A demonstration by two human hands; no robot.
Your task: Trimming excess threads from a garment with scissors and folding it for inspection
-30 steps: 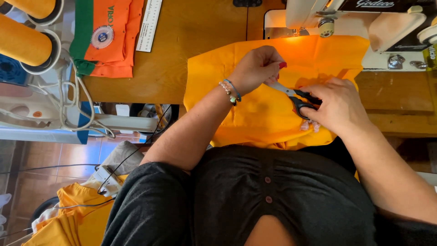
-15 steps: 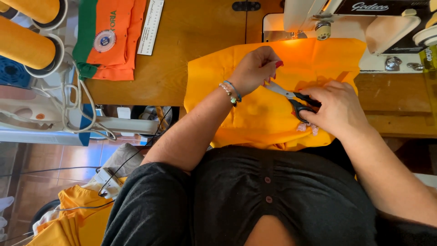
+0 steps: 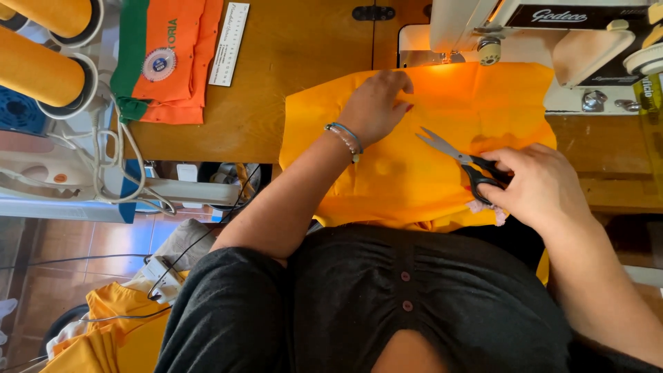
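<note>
A yellow-orange piece of cloth (image 3: 407, 179) lies on the wooden table in front of the sewing machine (image 3: 545, 41). My left hand (image 3: 376, 103) presses flat on the cloth near the machine's needle, a beaded bracelet on its wrist. My right hand (image 3: 535, 186) grips black-handled scissors (image 3: 459, 157), their blades slightly parted and pointing left over the cloth. A little pale scrap peeks out under my right hand.
An orange and green cloth (image 3: 169, 59) with a round emblem and a white ruler (image 3: 228, 43) lie at the table's far left. Large yellow thread cones (image 3: 45, 65) stand at the left. Cables (image 3: 124, 173) hang off the table's edge, and more yellow cloth (image 3: 114, 324) lies below.
My right hand has drawn the scissors back to the right, away from my left hand. My left hand has flattened on the cloth.
</note>
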